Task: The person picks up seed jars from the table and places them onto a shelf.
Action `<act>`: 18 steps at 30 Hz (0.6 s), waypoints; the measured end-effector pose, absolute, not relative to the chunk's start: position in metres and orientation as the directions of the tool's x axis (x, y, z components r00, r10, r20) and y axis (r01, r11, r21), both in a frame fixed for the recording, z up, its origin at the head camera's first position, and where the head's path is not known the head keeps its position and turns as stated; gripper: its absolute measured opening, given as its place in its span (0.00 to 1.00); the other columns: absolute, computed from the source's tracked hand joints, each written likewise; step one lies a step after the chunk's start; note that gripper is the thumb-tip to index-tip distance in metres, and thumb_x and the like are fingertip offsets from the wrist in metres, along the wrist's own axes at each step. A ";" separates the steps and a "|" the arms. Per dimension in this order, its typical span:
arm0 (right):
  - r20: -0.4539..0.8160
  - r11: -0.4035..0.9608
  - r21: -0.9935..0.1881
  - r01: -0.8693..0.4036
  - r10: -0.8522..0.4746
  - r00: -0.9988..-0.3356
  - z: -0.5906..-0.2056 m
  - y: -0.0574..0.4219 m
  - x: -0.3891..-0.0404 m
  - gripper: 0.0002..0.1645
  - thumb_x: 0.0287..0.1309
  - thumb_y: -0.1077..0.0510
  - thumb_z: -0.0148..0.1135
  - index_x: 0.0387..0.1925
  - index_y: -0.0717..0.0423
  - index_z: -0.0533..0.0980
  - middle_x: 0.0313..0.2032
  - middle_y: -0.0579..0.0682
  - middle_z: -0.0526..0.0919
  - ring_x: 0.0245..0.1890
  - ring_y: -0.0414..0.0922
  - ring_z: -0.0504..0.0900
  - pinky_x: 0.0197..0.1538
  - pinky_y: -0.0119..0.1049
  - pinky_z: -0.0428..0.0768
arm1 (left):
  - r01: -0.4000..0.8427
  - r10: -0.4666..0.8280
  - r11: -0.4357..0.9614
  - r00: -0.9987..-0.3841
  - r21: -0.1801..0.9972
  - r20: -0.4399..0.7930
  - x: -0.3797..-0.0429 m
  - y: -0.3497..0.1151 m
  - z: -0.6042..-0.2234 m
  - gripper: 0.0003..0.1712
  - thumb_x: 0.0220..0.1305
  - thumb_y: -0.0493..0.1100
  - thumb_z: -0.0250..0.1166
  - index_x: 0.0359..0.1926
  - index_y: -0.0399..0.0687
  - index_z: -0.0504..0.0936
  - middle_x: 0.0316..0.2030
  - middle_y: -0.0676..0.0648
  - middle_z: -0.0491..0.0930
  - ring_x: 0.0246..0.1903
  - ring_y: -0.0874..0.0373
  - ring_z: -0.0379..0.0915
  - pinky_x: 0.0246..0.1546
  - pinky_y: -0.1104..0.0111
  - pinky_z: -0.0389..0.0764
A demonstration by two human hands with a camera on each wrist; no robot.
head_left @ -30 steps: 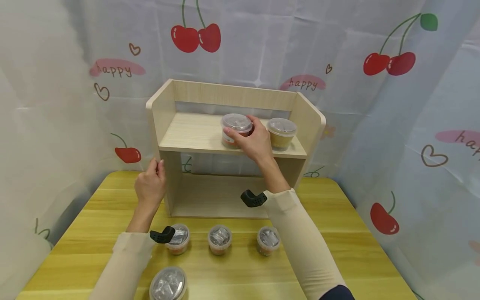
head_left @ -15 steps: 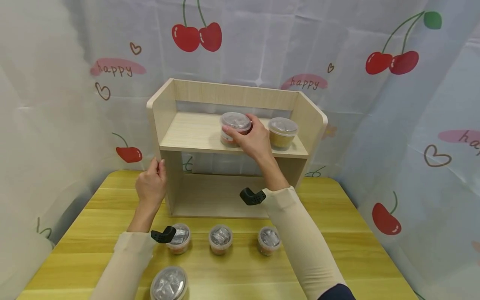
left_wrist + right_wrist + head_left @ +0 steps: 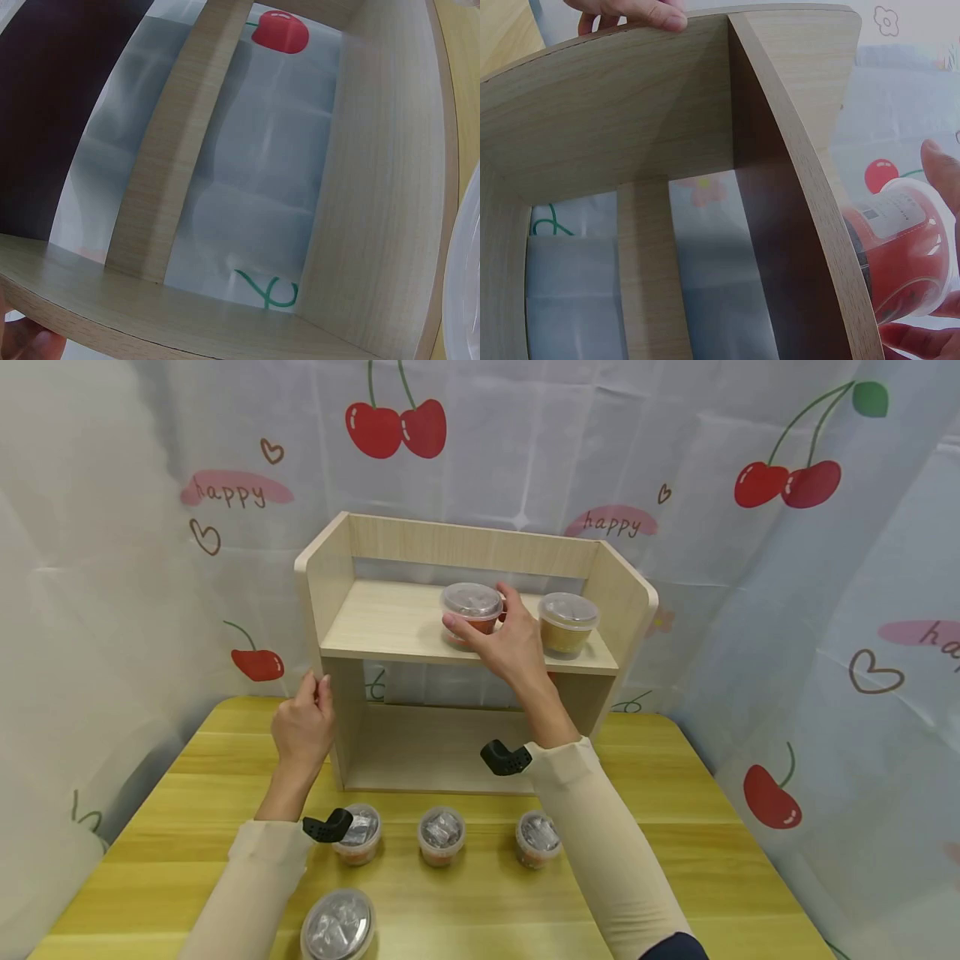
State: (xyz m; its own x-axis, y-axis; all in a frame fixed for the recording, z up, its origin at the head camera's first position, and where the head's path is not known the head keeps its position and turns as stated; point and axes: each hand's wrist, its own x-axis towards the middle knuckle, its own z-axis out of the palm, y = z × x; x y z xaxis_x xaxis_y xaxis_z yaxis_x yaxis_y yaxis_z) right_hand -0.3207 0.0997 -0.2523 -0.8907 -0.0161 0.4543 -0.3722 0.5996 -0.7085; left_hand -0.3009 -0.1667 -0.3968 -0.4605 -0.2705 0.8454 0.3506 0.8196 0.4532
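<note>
In the head view, my right hand is around a clear lidded plastic tub on the upper shelf, thumb in front and fingers at the far right side. The right wrist view shows the tub's red contents and white label. To its right stands a similar tub with yellowish contents. My left hand grips the front edge of the left side panel of the wooden shelf unit; its thumb lies over that edge in the right wrist view.
Three small lidded tubs stand in a row on the yellow wooden table before the unit. A larger lidded tub is nearer, at lower left. A cherry-print curtain hangs behind.
The view has shifted slightly. My right index finger is raised a little more beside the tub's lid. The tub stays in about the same place, and my left hand keeps its grip.
</note>
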 end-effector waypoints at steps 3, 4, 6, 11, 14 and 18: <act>0.487 0.610 -0.689 -0.391 -0.011 -0.874 -0.255 0.102 -0.318 0.57 0.48 0.34 0.72 0.72 0.56 0.60 0.60 0.59 0.75 0.58 0.52 0.74 0.57 0.46 0.72 | 0.352 -0.269 0.819 -0.462 0.453 0.845 -0.301 -0.166 -0.397 0.13 0.71 0.39 0.58 0.28 0.37 0.70 0.10 0.46 0.59 0.09 0.47 0.59 0.13 0.62 0.53; 0.498 0.612 -0.683 -0.399 -0.009 -0.867 -0.255 0.103 -0.318 0.57 0.48 0.34 0.72 0.72 0.56 0.60 0.60 0.59 0.75 0.58 0.52 0.74 0.57 0.46 0.72 | 0.353 -0.268 0.819 -0.462 0.453 0.845 -0.301 -0.166 -0.397 0.13 0.71 0.40 0.58 0.29 0.37 0.70 0.10 0.46 0.59 0.09 0.47 0.59 0.13 0.62 0.53; 0.517 0.612 -0.676 -0.411 -0.004 -0.856 -0.257 0.104 -0.316 0.55 0.48 0.35 0.73 0.71 0.55 0.61 0.59 0.59 0.76 0.57 0.53 0.74 0.56 0.47 0.72 | 0.353 -0.270 0.817 -0.466 0.457 0.843 -0.302 -0.166 -0.398 0.13 0.71 0.40 0.58 0.29 0.37 0.70 0.10 0.46 0.59 0.09 0.47 0.59 0.13 0.62 0.53; 0.548 0.606 -0.668 -0.431 0.009 -0.836 -0.260 0.107 -0.310 0.54 0.47 0.37 0.74 0.70 0.55 0.63 0.59 0.59 0.76 0.57 0.56 0.75 0.55 0.48 0.73 | 0.349 -0.272 0.815 -0.475 0.463 0.837 -0.302 -0.166 -0.399 0.13 0.71 0.40 0.57 0.30 0.36 0.71 0.10 0.45 0.60 0.09 0.46 0.60 0.13 0.61 0.54; 0.560 0.609 -0.661 -0.438 0.012 -0.829 -0.262 0.108 -0.306 0.55 0.47 0.37 0.75 0.70 0.57 0.63 0.60 0.60 0.75 0.57 0.56 0.76 0.56 0.49 0.73 | 0.344 -0.273 0.819 -0.472 0.460 0.838 -0.303 -0.166 -0.399 0.14 0.71 0.40 0.57 0.29 0.36 0.70 0.10 0.44 0.60 0.09 0.45 0.59 0.13 0.60 0.54; 0.584 0.601 -0.651 -0.463 0.008 -0.812 -0.264 0.109 -0.301 0.55 0.47 0.38 0.75 0.69 0.60 0.63 0.60 0.62 0.75 0.57 0.58 0.76 0.56 0.49 0.73 | 0.344 -0.274 0.817 -0.475 0.463 0.836 -0.303 -0.167 -0.398 0.15 0.72 0.41 0.56 0.29 0.36 0.69 0.10 0.44 0.60 0.09 0.46 0.58 0.13 0.61 0.54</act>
